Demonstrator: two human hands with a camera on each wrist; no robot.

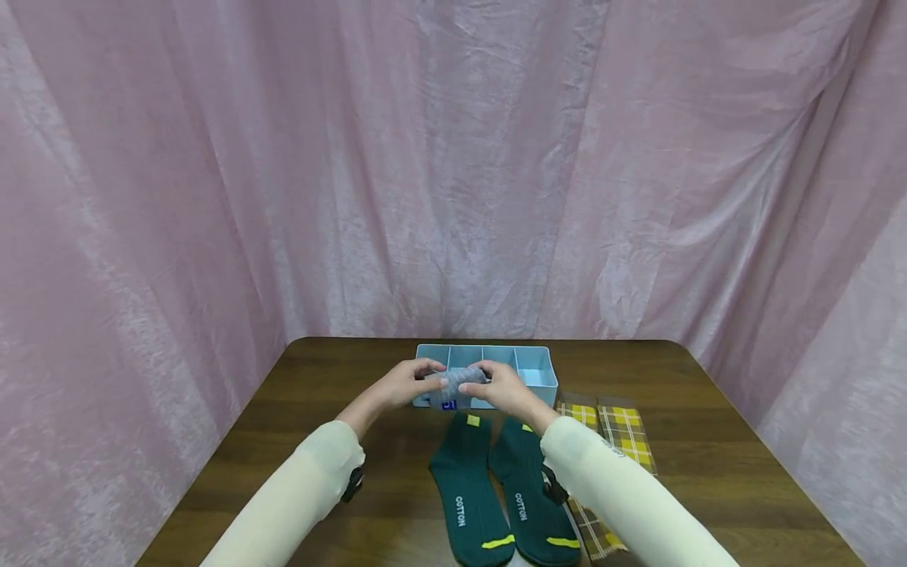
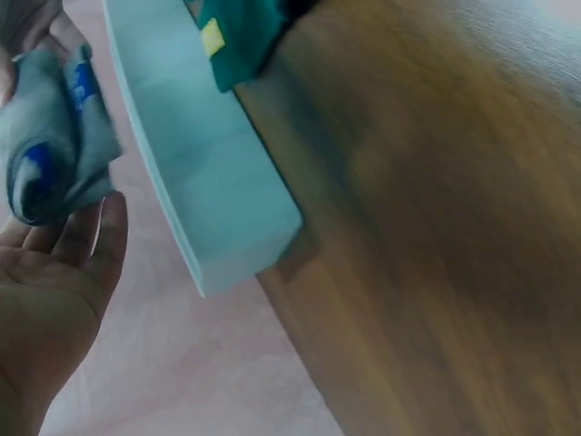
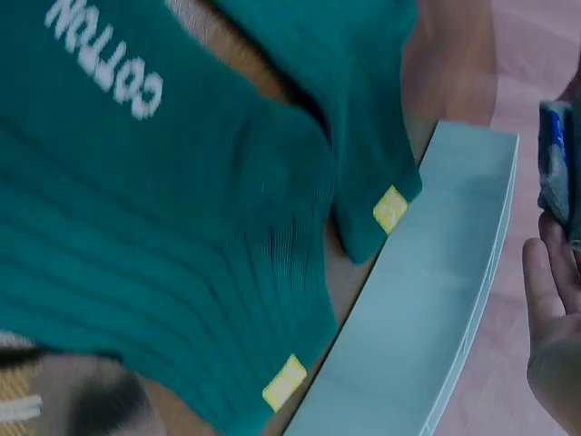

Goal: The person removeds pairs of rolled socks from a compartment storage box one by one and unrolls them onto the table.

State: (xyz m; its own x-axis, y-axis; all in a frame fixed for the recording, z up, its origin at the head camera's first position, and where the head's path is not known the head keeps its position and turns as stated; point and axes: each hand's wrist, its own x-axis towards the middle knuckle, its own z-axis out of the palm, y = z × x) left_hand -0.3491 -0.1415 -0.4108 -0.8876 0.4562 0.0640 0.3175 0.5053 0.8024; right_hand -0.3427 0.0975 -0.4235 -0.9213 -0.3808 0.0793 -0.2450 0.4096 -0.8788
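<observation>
A rolled bundle of grey socks (image 1: 459, 386) with blue marks is held up between the two hands, in front of the light blue divided box (image 1: 547, 395). My left hand (image 1: 409, 383) grips the bundle's left end, and the right hand (image 1: 505, 389) holds its right end. Seen from the left wrist, the grey sock roll (image 2: 45, 136) shows its coiled end, with the left fingers (image 2: 109, 232) against it. In the right wrist view only an edge of the roll (image 3: 556, 159) appears, by the right hand (image 3: 558, 354).
A pair of dark green socks lies flat nearer me, one left (image 1: 468, 480) and one right (image 1: 527, 480), lettered COTTON. Yellow-and-brown plaid socks (image 1: 627, 433) lie to the right, partly behind the right sleeve. The wooden table (image 1: 723, 472) ends before a pink curtain (image 1: 496, 197).
</observation>
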